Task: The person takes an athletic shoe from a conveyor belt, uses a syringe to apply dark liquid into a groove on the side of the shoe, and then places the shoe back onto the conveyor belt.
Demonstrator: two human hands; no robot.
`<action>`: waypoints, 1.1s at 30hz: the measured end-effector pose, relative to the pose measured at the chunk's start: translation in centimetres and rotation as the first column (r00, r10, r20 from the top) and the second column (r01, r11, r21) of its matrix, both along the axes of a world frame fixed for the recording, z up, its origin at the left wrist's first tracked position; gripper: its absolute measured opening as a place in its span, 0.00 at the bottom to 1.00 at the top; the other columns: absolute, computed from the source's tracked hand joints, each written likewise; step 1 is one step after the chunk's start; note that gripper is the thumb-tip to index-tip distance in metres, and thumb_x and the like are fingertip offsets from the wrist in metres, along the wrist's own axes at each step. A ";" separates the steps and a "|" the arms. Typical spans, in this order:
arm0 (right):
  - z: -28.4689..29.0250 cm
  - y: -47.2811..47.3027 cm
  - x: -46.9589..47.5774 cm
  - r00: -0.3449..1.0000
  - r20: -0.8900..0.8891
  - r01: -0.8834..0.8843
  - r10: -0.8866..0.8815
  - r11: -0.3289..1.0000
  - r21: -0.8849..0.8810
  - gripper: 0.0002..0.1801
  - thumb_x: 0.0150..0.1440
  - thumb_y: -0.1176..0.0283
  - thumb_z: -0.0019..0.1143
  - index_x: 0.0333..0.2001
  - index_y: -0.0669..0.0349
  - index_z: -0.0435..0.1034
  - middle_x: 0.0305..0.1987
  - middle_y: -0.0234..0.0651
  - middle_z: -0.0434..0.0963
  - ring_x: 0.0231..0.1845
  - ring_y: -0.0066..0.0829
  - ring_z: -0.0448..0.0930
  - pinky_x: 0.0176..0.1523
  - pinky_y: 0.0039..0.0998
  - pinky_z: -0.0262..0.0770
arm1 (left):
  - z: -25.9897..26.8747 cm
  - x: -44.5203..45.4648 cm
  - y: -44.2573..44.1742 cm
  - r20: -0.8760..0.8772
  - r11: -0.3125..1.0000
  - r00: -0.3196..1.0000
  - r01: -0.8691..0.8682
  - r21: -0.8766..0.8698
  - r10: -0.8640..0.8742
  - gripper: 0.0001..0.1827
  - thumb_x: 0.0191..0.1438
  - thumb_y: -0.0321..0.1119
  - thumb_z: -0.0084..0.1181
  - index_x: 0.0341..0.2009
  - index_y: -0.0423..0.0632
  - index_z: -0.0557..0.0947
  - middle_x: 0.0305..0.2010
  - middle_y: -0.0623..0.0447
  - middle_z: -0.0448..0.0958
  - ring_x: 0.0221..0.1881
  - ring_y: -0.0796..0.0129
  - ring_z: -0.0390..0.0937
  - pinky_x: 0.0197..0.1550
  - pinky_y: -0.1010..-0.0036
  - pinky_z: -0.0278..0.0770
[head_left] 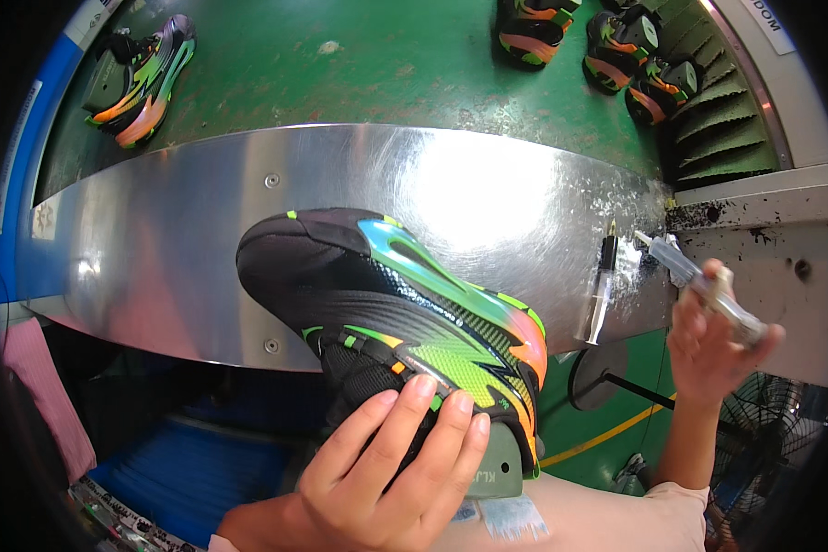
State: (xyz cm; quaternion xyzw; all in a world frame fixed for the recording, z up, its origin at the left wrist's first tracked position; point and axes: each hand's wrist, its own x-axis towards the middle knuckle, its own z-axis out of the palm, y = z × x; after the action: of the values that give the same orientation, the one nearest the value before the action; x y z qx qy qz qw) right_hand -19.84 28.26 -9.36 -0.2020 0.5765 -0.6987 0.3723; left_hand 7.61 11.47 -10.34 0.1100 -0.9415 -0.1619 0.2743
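My left hand (403, 462) grips a black athletic shoe (386, 297) by its collar and tongue. The shoe has green, orange and blue side panels, and its toe points up and left over the metal ledge. A grey-green shoe last (497, 469) fills its heel opening. Off to the right, my right hand (711, 345) holds a clear plastic syringe (690, 276), its nozzle pointing up and left. Another syringe (602, 290) with a black section and a white plunger lies on the ledge, left of the one in my hand.
A shiny metal ledge (179, 255) borders a green conveyor belt (359, 76). One lasted shoe (141, 90) stands on the belt at left, several more (617, 52) at right by a strip curtain (724, 124). White residue (628, 262) marks the ledge. A fan (759, 428) stands low at right.
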 end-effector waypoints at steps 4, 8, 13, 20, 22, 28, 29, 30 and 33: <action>1.0 -5.6 5.0 0.882 0.160 -0.382 0.443 0.872 -0.306 0.45 0.50 0.32 0.45 0.54 0.60 0.53 0.30 0.43 0.74 0.22 0.26 0.72 0.23 0.22 0.67 | -0.5 0.7 -0.8 -0.044 1.000 0.999 0.002 0.000 -0.002 0.09 0.50 0.28 0.51 0.35 0.45 0.83 0.40 0.48 0.79 0.45 0.55 0.77 0.46 0.67 0.76; -0.5 -7.6 7.1 0.793 0.266 -0.456 0.548 0.824 -0.336 0.63 0.34 0.18 0.37 0.55 0.66 0.53 0.30 0.41 0.71 0.22 0.19 0.61 0.23 0.19 0.56 | -0.4 0.7 -0.7 -0.061 1.000 0.998 0.018 -0.013 -0.019 0.09 0.51 0.29 0.51 0.35 0.45 0.83 0.40 0.49 0.79 0.45 0.56 0.77 0.45 0.67 0.76; -1.0 -7.9 8.4 0.801 0.312 -0.407 0.510 0.848 -0.340 0.71 0.27 0.13 0.33 0.55 0.70 0.52 0.30 0.40 0.69 0.21 0.17 0.57 0.22 0.17 0.51 | -0.1 1.5 -0.4 -0.077 0.999 0.996 0.037 0.009 -0.037 0.09 0.51 0.29 0.51 0.35 0.45 0.83 0.40 0.49 0.79 0.44 0.56 0.78 0.45 0.67 0.76; -0.9 -8.2 8.9 0.793 0.369 -0.375 0.484 0.866 -0.331 0.72 0.25 0.13 0.34 0.55 0.70 0.53 0.29 0.40 0.69 0.22 0.17 0.59 0.22 0.16 0.51 | -0.5 2.1 0.3 -0.107 1.000 0.994 0.013 0.016 -0.011 0.10 0.51 0.29 0.50 0.35 0.45 0.83 0.40 0.49 0.79 0.43 0.55 0.78 0.45 0.68 0.76; -0.8 -7.9 8.6 0.805 0.328 -0.411 0.495 0.863 -0.294 0.66 0.30 0.17 0.39 0.54 0.68 0.54 0.28 0.41 0.70 0.23 0.19 0.64 0.24 0.17 0.57 | -0.5 2.2 0.4 -0.109 1.000 0.994 0.014 0.020 -0.012 0.10 0.51 0.30 0.50 0.34 0.45 0.83 0.40 0.49 0.79 0.43 0.55 0.78 0.45 0.68 0.76; -1.1 -7.1 7.9 0.817 0.188 -0.511 0.545 0.835 -0.202 0.58 0.36 0.22 0.47 0.53 0.65 0.55 0.27 0.42 0.72 0.23 0.22 0.71 0.26 0.17 0.65 | -0.3 2.5 0.3 -0.099 0.999 0.995 0.025 0.025 -0.023 0.10 0.51 0.29 0.51 0.34 0.44 0.83 0.40 0.49 0.79 0.44 0.55 0.78 0.45 0.67 0.76; -1.1 -7.1 8.3 0.819 0.194 -0.501 0.539 0.838 -0.215 0.61 0.33 0.20 0.45 0.53 0.65 0.56 0.27 0.41 0.71 0.23 0.20 0.68 0.25 0.17 0.61 | -0.3 2.5 0.2 -0.100 0.999 0.995 0.028 0.021 -0.026 0.10 0.51 0.29 0.51 0.35 0.44 0.83 0.40 0.49 0.79 0.44 0.55 0.78 0.45 0.68 0.76; -0.9 -7.4 9.3 0.819 0.232 -0.470 0.524 0.846 -0.253 0.65 0.28 0.17 0.42 0.53 0.67 0.56 0.28 0.41 0.70 0.22 0.18 0.63 0.25 0.17 0.55 | -0.4 2.5 0.2 -0.099 0.999 0.995 0.028 0.021 -0.026 0.10 0.51 0.29 0.51 0.35 0.44 0.83 0.40 0.49 0.79 0.44 0.55 0.78 0.45 0.68 0.76; -1.4 -7.2 8.6 0.836 0.204 -0.463 0.509 0.855 -0.234 0.61 0.33 0.19 0.44 0.52 0.66 0.56 0.27 0.40 0.71 0.22 0.20 0.68 0.25 0.17 0.61 | -0.3 2.7 0.1 -0.095 0.999 0.995 0.031 0.023 -0.029 0.10 0.51 0.29 0.51 0.35 0.44 0.83 0.40 0.49 0.79 0.44 0.55 0.78 0.46 0.68 0.75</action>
State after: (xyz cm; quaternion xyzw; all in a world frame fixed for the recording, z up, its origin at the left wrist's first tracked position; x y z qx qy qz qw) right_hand -11.26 21.07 -10.76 -0.2813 0.3889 -0.6489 0.5904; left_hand 10.31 11.58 -10.68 0.0912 -0.9270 -0.1824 0.3147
